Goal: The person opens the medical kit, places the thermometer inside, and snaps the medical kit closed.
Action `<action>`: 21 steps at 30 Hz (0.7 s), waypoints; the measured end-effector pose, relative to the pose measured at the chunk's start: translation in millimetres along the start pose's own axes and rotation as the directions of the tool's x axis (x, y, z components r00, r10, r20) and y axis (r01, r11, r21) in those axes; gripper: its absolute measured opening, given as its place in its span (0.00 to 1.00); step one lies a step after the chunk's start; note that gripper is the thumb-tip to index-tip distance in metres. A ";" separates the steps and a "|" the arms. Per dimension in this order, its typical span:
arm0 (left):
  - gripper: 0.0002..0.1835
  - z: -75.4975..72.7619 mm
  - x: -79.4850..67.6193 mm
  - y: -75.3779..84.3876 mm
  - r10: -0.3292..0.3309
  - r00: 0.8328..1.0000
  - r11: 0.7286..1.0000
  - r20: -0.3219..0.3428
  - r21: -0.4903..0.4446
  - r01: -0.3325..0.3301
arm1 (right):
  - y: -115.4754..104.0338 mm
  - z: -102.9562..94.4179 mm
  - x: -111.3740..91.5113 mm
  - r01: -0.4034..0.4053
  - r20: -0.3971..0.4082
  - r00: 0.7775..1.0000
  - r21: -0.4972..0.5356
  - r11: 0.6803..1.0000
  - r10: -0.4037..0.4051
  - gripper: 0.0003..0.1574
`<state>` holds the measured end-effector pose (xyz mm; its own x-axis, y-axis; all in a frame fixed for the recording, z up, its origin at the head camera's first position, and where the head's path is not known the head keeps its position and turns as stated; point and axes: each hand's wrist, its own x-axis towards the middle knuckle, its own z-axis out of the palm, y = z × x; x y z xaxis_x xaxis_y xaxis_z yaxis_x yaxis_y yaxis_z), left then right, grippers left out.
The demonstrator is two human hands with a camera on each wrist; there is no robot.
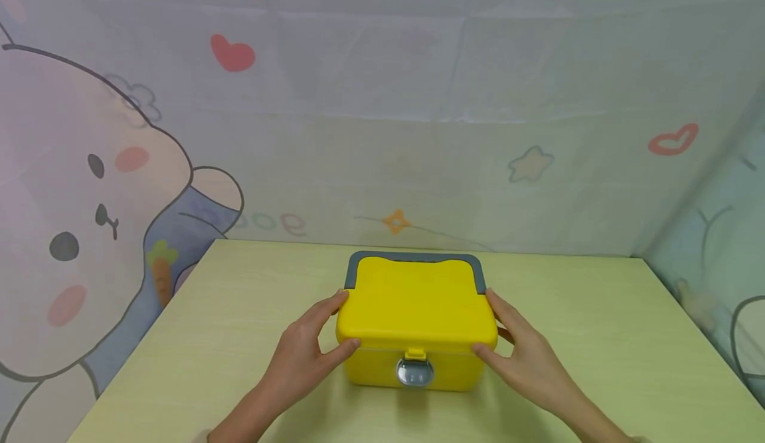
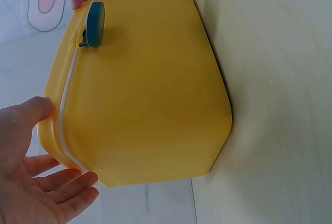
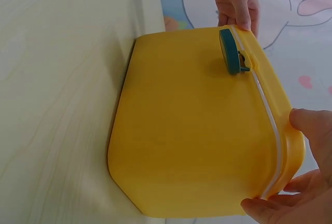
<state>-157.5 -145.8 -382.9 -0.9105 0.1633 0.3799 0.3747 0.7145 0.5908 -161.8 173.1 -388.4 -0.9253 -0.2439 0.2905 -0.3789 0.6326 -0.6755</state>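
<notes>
A yellow lidded storage box (image 1: 418, 317) sits on the table with its dark grey handle (image 1: 412, 256) lying along the back of the lid. At the front, a dark latch (image 2: 95, 24) juts out from the wall just below the lid's edge. My left hand (image 1: 307, 347) holds the lid's left side, thumb at the front corner and fingers along the side. On the opposite side my right hand (image 1: 528, 356) holds the lid the same way, its thumb (image 3: 306, 120) against the lid's edge. The lid lies down on the box, which hides the inside.
The pale wood-grain table (image 1: 197, 363) extends to both sides of the box. Behind it hangs a printed cloth (image 1: 388, 97) with hearts, a star and a large cartoon animal at left. More of the printed cloth (image 1: 729, 244) borders the table's right side.
</notes>
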 end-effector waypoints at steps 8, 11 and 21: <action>0.38 -0.1 -0.4 -0.4 0.019 1.000 1.000 -0.012 -0.003 -0.019 | -2.4 1.5 0.3 -0.047 0.008 0.999 0.001 0.999 0.047 0.53; 0.37 -0.1 -0.5 -0.5 0.023 1.000 1.000 -0.014 -0.003 -0.023 | -3.8 1.3 -0.2 -0.039 0.002 0.999 0.004 0.999 0.039 0.53; 0.38 0.0 -0.4 0.4 -0.005 1.000 1.000 0.005 -0.008 0.005 | -3.2 4.5 -0.9 -0.060 0.010 0.998 0.065 0.996 0.059 0.52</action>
<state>-157.0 -145.6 -382.8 -0.9133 0.1633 0.3732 0.3714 0.7100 0.5983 -159.8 168.0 -389.5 -0.9463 -0.2136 0.2428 -0.3232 0.5971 -0.7342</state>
